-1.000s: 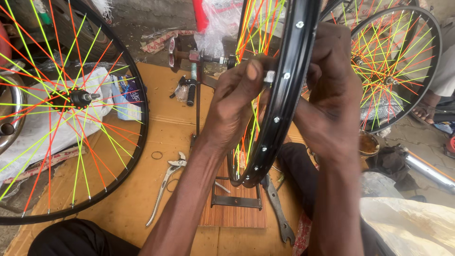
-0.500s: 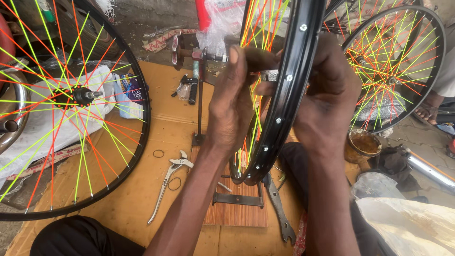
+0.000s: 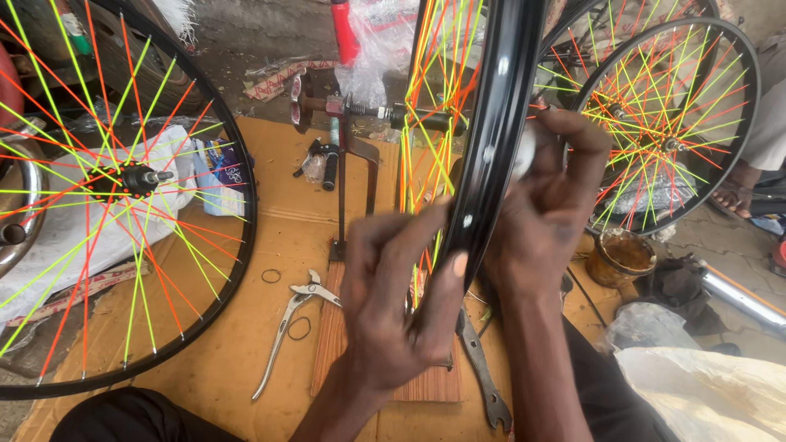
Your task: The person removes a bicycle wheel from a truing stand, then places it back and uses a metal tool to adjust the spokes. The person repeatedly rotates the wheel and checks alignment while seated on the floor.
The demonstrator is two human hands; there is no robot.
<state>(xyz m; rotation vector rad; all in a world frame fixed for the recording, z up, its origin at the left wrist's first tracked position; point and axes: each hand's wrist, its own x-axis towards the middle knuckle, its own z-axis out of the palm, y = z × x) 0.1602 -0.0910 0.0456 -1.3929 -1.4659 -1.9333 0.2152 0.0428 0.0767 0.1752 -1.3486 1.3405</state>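
Note:
A black bicycle rim [image 3: 499, 123] with orange, yellow and green spokes stands upright on a metal truing stand [image 3: 342, 188], its axle [image 3: 360, 109] across the top. My left hand [image 3: 393, 307] grips the rim's lower part, fingers wrapped around its edge. My right hand [image 3: 544, 217] is on the rim's right side, higher up, pinching a small silver tool [image 3: 522, 153] against it. The stand's wooden base [image 3: 332, 336] lies under my left hand.
Silver pliers [image 3: 286, 327] and small rubber rings [image 3: 271, 276] lie on the cardboard mat [image 3: 278, 205]. A flat spanner [image 3: 479, 368] lies by the base. Finished spoked wheels stand at left [image 3: 131, 176] and right [image 3: 667, 123]. A grease tin [image 3: 622, 258] sits at right.
My left hand has slid down the rim from near the top to its lower part. My right hand stays high on the rim's right side.

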